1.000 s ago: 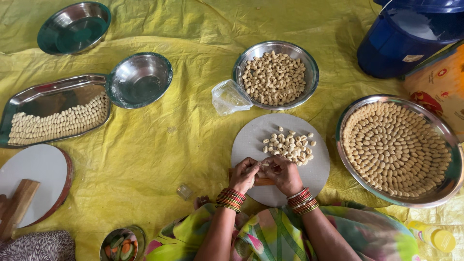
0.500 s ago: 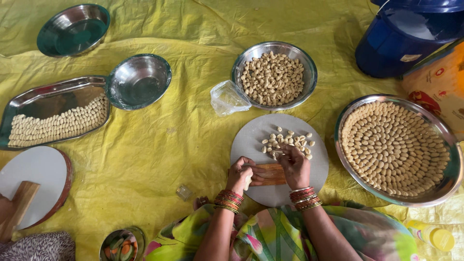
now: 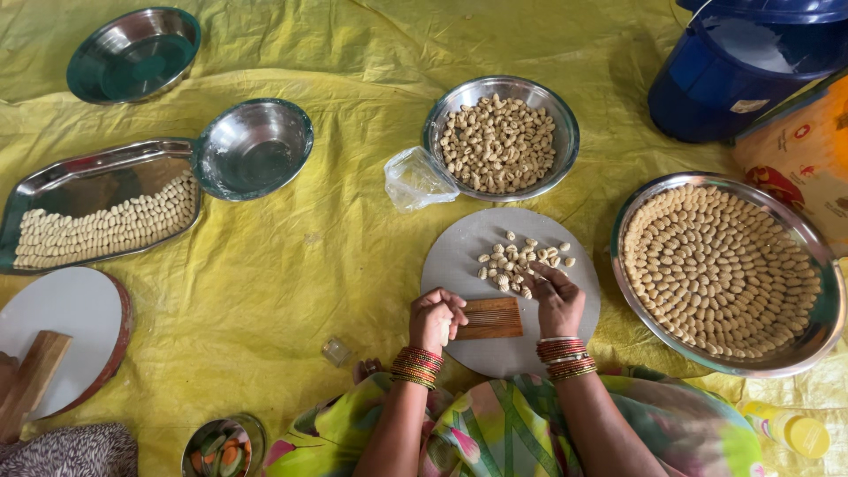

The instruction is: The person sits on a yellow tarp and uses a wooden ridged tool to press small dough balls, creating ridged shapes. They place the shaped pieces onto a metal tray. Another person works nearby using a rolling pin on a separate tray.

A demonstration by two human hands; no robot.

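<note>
Since a second ago my hands have parted: they were bunched together over the near edge of the round board, and now the ridged wooden comb [image 3: 488, 319] lies uncovered between them. My right hand [image 3: 555, 300] has slid up to the loose heap of small dough pieces [image 3: 523, 262], fingers [image 3: 541, 273] stretched almost flat, tips touching the nearest pieces; nothing pinched yet that I can see. My left hand [image 3: 436, 317] is curled near-closed just beside the comb's left end, apparently with a bit of pale dough at the fingertips, though I cannot tell for sure.

Handling, as I judge it: pieces are light, soft, a little tacky, easily squashed or smeared. Best lifted one at a time between thumb tip and forefinger, gently, by the sides. Comb is stiff and thin, flat on the board; take it by its smooth long edge, not the ridges.

Outward: comb and heap both sit on the grey round board [image 3: 459, 256], on the yellow sheet [image 3: 291, 265] spread over the floor. Beyond my fingers, a steel bowl of pieces [image 3: 499, 141], a clear plastic tub [image 3: 413, 179] touching its left rim. Well right of my right hand, a wide steel tray [image 3: 821, 309] packed with shaped shells in rings. Far left, a long steel tray of rows [image 3: 79, 190], two bare bowls, another board. Blue bucket [image 3: 707, 88] far upper right.
</note>
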